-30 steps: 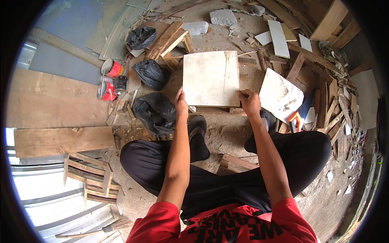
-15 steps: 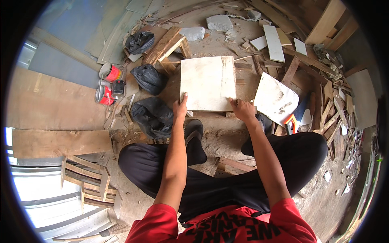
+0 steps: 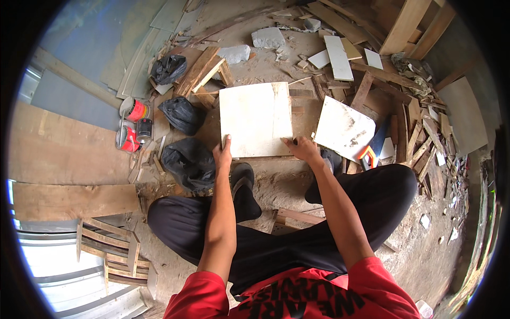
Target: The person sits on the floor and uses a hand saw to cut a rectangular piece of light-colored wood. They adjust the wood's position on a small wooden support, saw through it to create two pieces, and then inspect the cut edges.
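Observation:
A nearly square white board (image 3: 255, 117) lies in front of my feet, its near edge toward me. My left hand (image 3: 222, 152) grips its near left corner, thumb on top and fingers hidden beneath or along the side. At the near right corner, my right hand (image 3: 304, 148) is closed over the edge, with its thumb on the surface. What supports the board is mostly hidden under it. Just right of my right hand lies a second, stained white panel (image 3: 345, 127). A handsaw with an orange handle (image 3: 366, 156) rests beside that panel, near my right knee.
Black plastic bags (image 3: 188, 164) and red paint cans (image 3: 127, 138) stand on the left. A wooden trestle-like piece (image 3: 204, 74) is beyond them. Scrap wood (image 3: 419, 133) is heaped on the right. Pale blocks (image 3: 268, 38) lie farther off. Wood pieces (image 3: 300, 215) lie between my legs.
The whole view has shifted slightly, so the scene sits a little more to the left. Both hands keep their hold on the white board, which shows no clear movement against its surroundings.

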`<state>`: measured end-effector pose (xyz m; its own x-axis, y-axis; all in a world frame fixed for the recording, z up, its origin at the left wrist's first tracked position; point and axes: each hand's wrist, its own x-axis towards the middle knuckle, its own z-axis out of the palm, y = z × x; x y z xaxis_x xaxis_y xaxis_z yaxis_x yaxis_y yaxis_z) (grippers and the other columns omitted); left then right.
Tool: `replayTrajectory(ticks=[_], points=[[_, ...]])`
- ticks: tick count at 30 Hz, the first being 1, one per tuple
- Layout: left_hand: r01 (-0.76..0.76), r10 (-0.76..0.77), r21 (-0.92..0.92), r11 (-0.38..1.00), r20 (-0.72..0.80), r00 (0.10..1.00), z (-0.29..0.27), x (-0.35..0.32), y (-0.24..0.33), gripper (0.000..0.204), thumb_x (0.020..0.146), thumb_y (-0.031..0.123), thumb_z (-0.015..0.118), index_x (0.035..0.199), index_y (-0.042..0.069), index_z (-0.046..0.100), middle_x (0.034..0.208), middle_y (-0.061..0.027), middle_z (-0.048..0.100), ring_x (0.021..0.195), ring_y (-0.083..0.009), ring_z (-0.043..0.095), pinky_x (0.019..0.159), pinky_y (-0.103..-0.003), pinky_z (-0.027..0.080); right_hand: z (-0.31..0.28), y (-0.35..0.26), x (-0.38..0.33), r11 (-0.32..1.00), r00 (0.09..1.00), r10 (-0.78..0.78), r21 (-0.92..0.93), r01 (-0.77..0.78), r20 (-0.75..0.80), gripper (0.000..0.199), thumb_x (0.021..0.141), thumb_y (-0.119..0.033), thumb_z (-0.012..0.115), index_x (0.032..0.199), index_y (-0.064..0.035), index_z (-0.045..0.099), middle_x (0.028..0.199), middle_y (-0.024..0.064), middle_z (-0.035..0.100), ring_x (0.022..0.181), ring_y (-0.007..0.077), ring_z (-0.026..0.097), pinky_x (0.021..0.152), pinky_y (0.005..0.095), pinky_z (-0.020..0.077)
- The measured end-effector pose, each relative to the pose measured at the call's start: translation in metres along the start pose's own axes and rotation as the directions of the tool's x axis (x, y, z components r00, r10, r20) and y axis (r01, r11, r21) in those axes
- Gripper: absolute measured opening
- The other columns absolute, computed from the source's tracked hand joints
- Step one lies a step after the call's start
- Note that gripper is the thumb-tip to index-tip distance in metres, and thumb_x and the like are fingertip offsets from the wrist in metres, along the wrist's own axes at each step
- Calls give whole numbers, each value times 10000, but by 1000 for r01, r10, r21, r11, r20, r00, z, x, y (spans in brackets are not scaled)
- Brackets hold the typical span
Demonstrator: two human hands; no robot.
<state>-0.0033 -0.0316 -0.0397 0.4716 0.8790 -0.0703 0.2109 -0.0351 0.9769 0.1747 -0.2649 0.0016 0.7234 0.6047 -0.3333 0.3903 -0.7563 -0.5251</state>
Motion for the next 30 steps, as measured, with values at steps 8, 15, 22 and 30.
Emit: replayTrajectory(ticks=[8,15,22,30], points=[[357,-363,75,931,280,889,-28,4,25,864,847,667,533,1206,-118,569,1179,-194,619,1081,-260,577,936,-355,429,32,16,-37,995,977,-93,-48,85,-192,700,916,-671,393,975,-21,647,823,163,695,863,343,663,883,490,347],[152,-49,509,847,-210,976,5,-5,29,860,878,708,392,884,-99,688,900,-321,654,908,-475,630,814,-505,494,31,14,-45,995,977,-91,12,95,-194,713,902,-689,395,963,-25,649,827,180,689,858,375,654,908,522,316],[-79,186,602,795,-118,975,25,-10,58,804,887,678,419,850,-76,697,823,-298,660,808,-471,645,722,-514,511,-4,35,-60,992,970,-1,122,32,-244,599,829,-561,651,969,21,634,814,189,674,838,332,660,732,405,502],[-283,365,732,620,51,930,59,-47,110,728,886,682,436,712,13,664,656,-238,646,636,-431,651,582,-502,514,-165,-18,-30,885,587,-423,-176,431,-690,970,659,-430,862,1361,29,375,1292,238,487,1182,382,506,997,429,423]])
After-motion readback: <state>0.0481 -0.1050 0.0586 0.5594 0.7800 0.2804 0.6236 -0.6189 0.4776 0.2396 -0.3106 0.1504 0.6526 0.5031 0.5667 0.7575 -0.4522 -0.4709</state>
